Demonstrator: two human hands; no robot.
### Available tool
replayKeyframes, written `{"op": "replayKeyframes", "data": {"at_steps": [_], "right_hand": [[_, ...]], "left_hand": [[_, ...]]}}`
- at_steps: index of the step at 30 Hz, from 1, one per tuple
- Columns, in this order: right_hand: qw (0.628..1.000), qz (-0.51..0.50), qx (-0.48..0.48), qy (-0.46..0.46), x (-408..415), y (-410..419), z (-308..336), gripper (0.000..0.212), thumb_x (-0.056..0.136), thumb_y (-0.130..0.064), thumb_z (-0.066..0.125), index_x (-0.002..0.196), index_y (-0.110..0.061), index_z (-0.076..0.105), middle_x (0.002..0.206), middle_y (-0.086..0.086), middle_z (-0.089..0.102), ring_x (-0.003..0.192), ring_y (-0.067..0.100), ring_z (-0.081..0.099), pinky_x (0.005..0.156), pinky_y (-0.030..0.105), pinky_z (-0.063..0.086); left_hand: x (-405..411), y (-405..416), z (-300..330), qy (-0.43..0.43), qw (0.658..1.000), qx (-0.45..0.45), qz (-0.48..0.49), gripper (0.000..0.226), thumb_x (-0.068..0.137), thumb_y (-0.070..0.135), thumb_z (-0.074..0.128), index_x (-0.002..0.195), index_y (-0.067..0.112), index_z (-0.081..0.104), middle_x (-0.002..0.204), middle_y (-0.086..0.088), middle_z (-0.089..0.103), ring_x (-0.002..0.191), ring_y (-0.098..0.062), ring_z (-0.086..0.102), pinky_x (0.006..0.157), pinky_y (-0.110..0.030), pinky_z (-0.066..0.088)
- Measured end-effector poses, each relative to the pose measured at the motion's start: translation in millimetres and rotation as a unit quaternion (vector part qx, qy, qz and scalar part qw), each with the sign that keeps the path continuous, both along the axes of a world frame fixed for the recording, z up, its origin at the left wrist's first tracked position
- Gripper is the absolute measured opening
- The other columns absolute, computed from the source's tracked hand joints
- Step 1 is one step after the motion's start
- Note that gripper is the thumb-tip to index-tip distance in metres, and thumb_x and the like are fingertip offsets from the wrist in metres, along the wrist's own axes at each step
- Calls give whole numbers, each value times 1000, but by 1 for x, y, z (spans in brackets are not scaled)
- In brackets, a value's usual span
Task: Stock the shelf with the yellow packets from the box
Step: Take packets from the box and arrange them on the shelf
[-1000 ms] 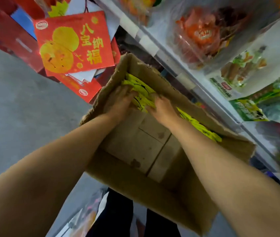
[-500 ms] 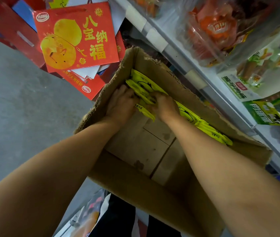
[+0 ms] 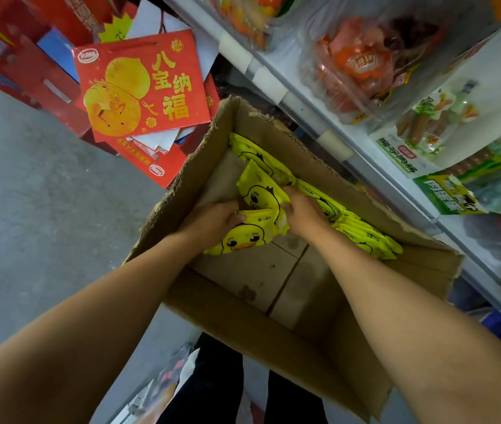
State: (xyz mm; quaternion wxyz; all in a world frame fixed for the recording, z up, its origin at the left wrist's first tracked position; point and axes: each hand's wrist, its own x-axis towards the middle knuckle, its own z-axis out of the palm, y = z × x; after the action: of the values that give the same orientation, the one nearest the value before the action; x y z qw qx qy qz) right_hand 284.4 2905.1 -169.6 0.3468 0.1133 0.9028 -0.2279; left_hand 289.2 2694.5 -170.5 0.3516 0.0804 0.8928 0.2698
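Note:
An open cardboard box (image 3: 243, 319) stands on the floor beside the white shelf (image 3: 362, 154). Yellow packets (image 3: 362, 234) printed with a duck face lie in a row along the box's far wall. My left hand (image 3: 212, 223) grips a small stack of these packets (image 3: 244, 237), thumb over the top edge, lifted off the box floor. My right hand (image 3: 302, 211) grips the same stack from its right side, with another packet (image 3: 261, 191) tilted up behind it. My fingertips are hidden among the packets.
Red gift boxes (image 3: 142, 84) with gold lettering lean in a pile at the far left of the box. Bagged snacks (image 3: 362, 62) and green-labelled packs (image 3: 448, 197) fill the shelf on the right. Grey concrete floor (image 3: 29, 209) lies to the left. My dark trouser legs (image 3: 209, 390) stand below the box.
Both hands have pulled a stack of yellow packets away from the row and raised it toward me. The duck faces now show. The camera has drawn back.

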Motion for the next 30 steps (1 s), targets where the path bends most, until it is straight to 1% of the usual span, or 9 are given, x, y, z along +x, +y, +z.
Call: {"op": "replayKeyframes", "data": {"at_steps": [6, 10, 12, 14, 17, 23, 25, 28, 30], "right_hand": [[997, -59, -44, 23, 19, 19, 38, 31, 100, -20, 49, 129, -27, 51, 115, 13, 64, 82, 32, 70, 73, 48, 60], [991, -83, -84, 57, 36, 32, 77, 54, 100, -17, 48, 136, -55, 34, 119, 11, 62, 82, 30, 69, 71, 50, 60], [988, -71, -104, 91, 49, 41, 102, 70, 99, -10, 46, 134, -69, 29, 130, 5, 58, 91, 30, 67, 71, 49, 61], [982, -86, -120, 119, 64, 55, 125, 62, 100, -7, 42, 127, -62, 49, 138, -5, 55, 95, 27, 66, 65, 43, 62], [972, -106, -124, 171, 93, 84, 162, 40, 99, -12, 47, 117, -40, 69, 126, 0, 66, 95, 26, 69, 72, 44, 61], [925, -220, -170, 259, 177, 160, 246, 39, 84, -16, 73, 106, -46, 64, 104, -20, 64, 80, 22, 70, 64, 48, 60], [906, -240, -179, 301, 208, 192, 275, 55, 80, -11, 76, 120, -44, 58, 116, -18, 61, 96, 19, 67, 83, 45, 58], [886, -278, -145, 341, 256, 245, 312, 78, 73, -19, 83, 139, -35, 44, 135, -8, 54, 114, 16, 58, 90, 40, 52], [873, -310, -141, 348, 289, 281, 337, 48, 73, -26, 81, 115, -32, 60, 121, 1, 67, 91, 23, 68, 73, 42, 57]], "left_hand": [[9, 3, 29, -60, 995, 55, 57, 35, 99, 42, 48, 86, 11, 58, 79, -10, 60, 79, -29, 59, 67, -37, 44], [21, 9, 67, -152, 961, 169, 159, 58, 77, 61, 70, 92, 6, 66, 85, -16, 72, 79, -31, 69, 72, -46, 55], [29, 19, 89, -175, 952, 198, 157, 50, 74, 53, 75, 96, 8, 68, 85, -7, 75, 77, -21, 72, 70, -35, 58], [38, 36, 113, -191, 945, 224, 140, 27, 81, 31, 74, 100, 13, 67, 84, 2, 76, 75, -11, 72, 67, -25, 56], [53, 64, 151, -188, 953, 220, 90, 29, 80, 25, 77, 107, 18, 68, 90, 2, 76, 84, -13, 73, 76, -27, 57], [102, 139, 230, -129, 970, 207, 3, 12, 83, 19, 75, 94, 22, 70, 70, 15, 73, 66, 3, 68, 63, -14, 50], [120, 169, 260, -109, 973, 202, -16, 8, 83, 19, 74, 89, 18, 69, 67, 13, 72, 61, 3, 67, 58, -12, 48], [145, 219, 306, -83, 975, 194, -73, 31, 83, 25, 75, 109, 9, 69, 85, 5, 75, 71, -4, 70, 62, -15, 52], [162, 253, 337, -69, 971, 199, -112, 51, 73, 42, 82, 114, 14, 68, 97, 0, 75, 84, -13, 72, 76, -27, 57]]}}
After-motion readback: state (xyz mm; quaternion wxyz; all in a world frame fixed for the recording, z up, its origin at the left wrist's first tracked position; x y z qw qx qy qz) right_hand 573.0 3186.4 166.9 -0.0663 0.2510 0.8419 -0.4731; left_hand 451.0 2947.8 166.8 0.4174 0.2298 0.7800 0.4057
